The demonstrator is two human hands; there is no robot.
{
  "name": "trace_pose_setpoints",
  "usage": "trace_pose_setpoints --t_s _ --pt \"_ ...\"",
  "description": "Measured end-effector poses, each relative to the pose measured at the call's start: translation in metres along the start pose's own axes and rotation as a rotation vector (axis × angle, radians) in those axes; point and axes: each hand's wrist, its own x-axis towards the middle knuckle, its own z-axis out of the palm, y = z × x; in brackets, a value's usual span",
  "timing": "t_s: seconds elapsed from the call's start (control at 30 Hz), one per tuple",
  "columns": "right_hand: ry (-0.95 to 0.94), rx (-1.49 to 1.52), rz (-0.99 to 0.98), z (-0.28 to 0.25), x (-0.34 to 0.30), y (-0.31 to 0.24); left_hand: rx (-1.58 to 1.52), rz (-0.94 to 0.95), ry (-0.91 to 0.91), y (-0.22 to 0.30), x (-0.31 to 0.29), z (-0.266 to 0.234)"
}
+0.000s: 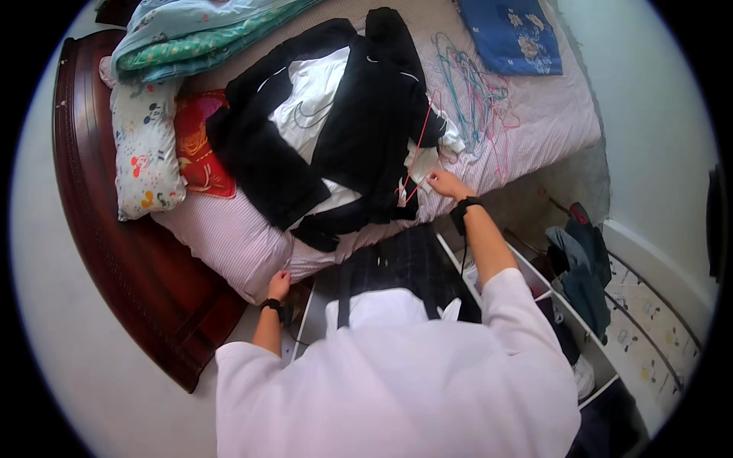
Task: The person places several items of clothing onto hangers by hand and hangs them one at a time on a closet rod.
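Observation:
A black jacket [366,130] with thin white piping lies spread over the bed, with a white garment [309,99] showing in its opening. At the jacket's lower right edge, my right hand [448,185] is closed in a pinch on a thin red clothes hanger [421,141], which slants across the sleeve. White cloth [422,162] lies beside those fingers. My left hand [279,285] is closed at the bed's near edge, against the striped sheet; what it holds, if anything, is hidden. A dark hook shape shows on the white garment.
Several loose wire hangers [475,95] lie tangled right of the jacket. A blue folded cloth [510,38], a patterned pillow [147,149], a red cushion [200,145] and a folded quilt [206,34] share the bed. A white-framed compartment unit [569,313] holds clothes at right.

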Motion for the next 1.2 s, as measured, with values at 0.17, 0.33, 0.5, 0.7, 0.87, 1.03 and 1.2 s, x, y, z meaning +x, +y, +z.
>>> trace_pose_setpoints --t_s 0.17,0.33,0.5,0.7,0.87,1.03,1.2 --pt "0.215 0.461 0.337 0.075 0.043 0.078 0.097 0.329 -0.095 0.135 0.021 0.008" --pt "0.021 1.321 0.565 0.095 0.06 0.01 0.246 0.604 -0.08 0.211 0.009 -0.002" --pt "0.242 1.819 0.568 0.075 0.052 -0.033 0.563 0.709 0.168 0.261 0.075 -0.013" --pt "0.965 0.818 0.526 -0.001 -0.013 -0.039 1.259 0.689 0.205 0.29 0.136 -0.03" --pt "0.99 0.559 0.146 -0.093 -0.1 -0.058 1.364 0.551 0.17 0.255 0.163 -0.026" --pt "0.949 1.005 -0.057 -0.125 -0.199 -0.074 1.227 0.25 0.091 0.151 0.155 -0.029" --pt "0.915 1.284 -0.293 -0.124 -0.222 -0.118 1.271 0.297 -0.153 0.117 0.071 -0.033"
